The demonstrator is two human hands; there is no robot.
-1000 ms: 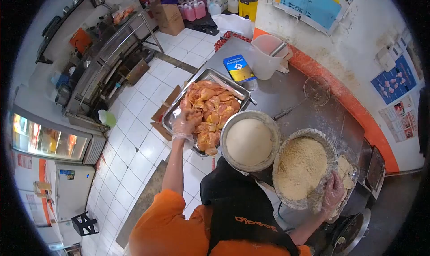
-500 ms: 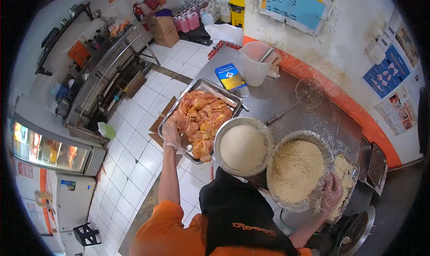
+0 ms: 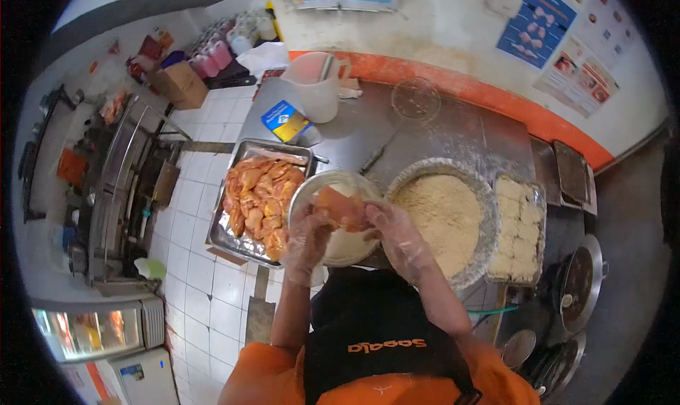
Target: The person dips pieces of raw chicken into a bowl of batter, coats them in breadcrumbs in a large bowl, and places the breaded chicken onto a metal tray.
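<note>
Chicken piece, one, raw, pinkish: held up between both hands, over the round bowl of white contents. Left hand, in clear glove: fingers pressed together on the piece's near left end. Right hand, likewise gloved: fingertips pinching the right end.

Left of the left hand: metal tray, heaped with raw, orange-tinged chicken pieces; a pale, long object lies along its far side. Right of the right hand: wide basin of pale, crumbly coating. Farther right, just beside the basin: rectangular tray, filled with coated pieces.

Beyond the hands, on the steel table: wire skimmer, its handle toward the bowl; blue-and-yellow packet; translucent pitcher, close beside the packet, a metal tool upright in it.
</note>
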